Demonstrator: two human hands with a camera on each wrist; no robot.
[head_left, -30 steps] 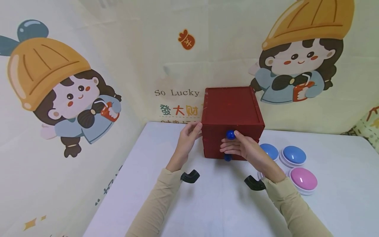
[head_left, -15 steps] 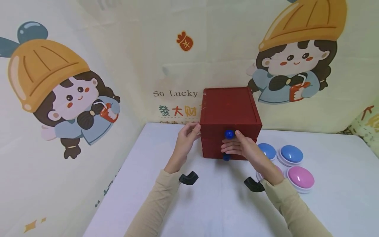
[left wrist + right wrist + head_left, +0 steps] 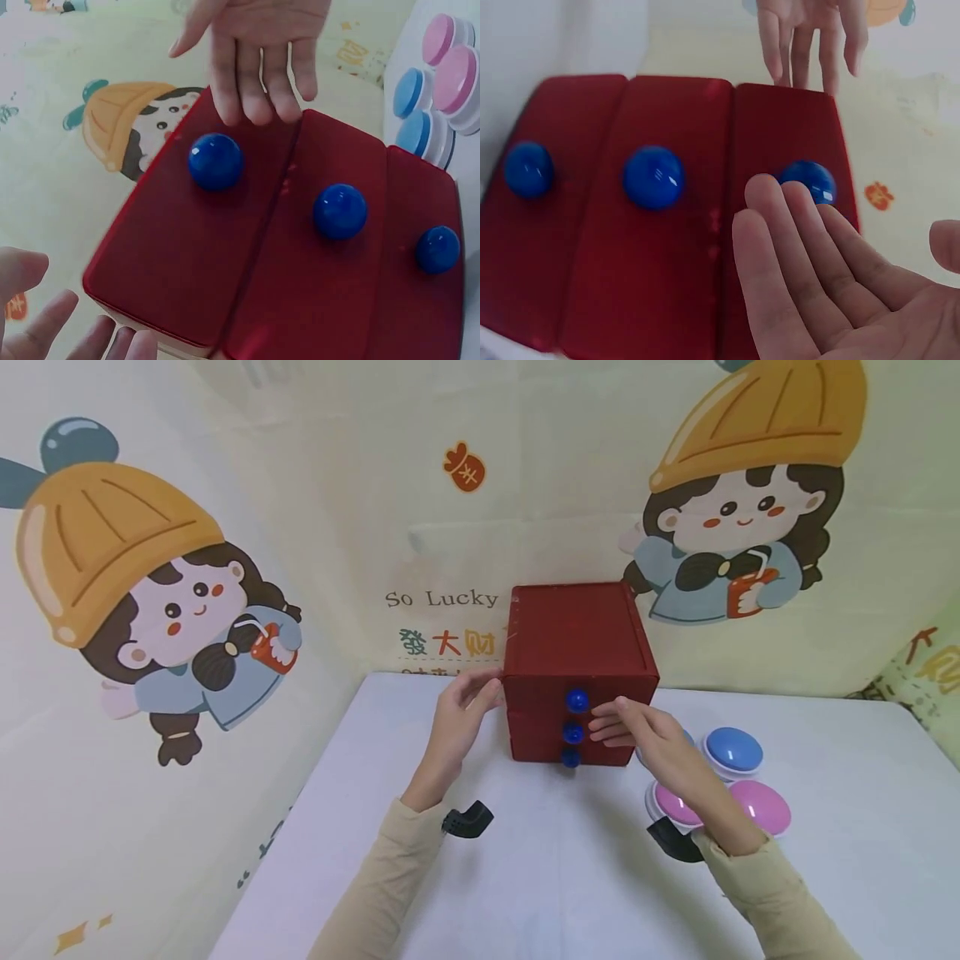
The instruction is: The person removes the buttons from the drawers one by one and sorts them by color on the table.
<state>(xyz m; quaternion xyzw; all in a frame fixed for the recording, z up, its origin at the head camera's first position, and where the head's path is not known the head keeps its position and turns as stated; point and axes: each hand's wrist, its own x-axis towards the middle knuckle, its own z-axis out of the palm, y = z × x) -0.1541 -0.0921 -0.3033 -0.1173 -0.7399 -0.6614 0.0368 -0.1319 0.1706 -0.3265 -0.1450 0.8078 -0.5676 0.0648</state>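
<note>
A dark red box of three drawers (image 3: 577, 631) stands against the back cloth, its front toward me. Blue round knobs run down that front: the top knob (image 3: 577, 700), the middle knob (image 3: 573, 732) and the bottom knob (image 3: 571, 758). All the drawers look closed. My left hand (image 3: 457, 727) is at the box's left side, fingers lightly bent by its front corner; whether they touch it is hard to tell. My right hand (image 3: 663, 747) hovers just right of the knobs, fingers straight and holding nothing. In the right wrist view its fingers (image 3: 802, 247) partly cover the top knob.
Right of the box sit round push buttons on white bases: a blue button (image 3: 735, 748), a pink button (image 3: 759, 806), another pink button (image 3: 677, 803) and a second blue one mostly behind my right hand. A white cloth covers the table (image 3: 525, 885). Printed cloth (image 3: 337, 527) hangs behind.
My right hand has drawn back to the right from the knobs, uncovering the middle knob. My left hand has stayed by the left side, shifting slightly left. The view has turned a little.
</note>
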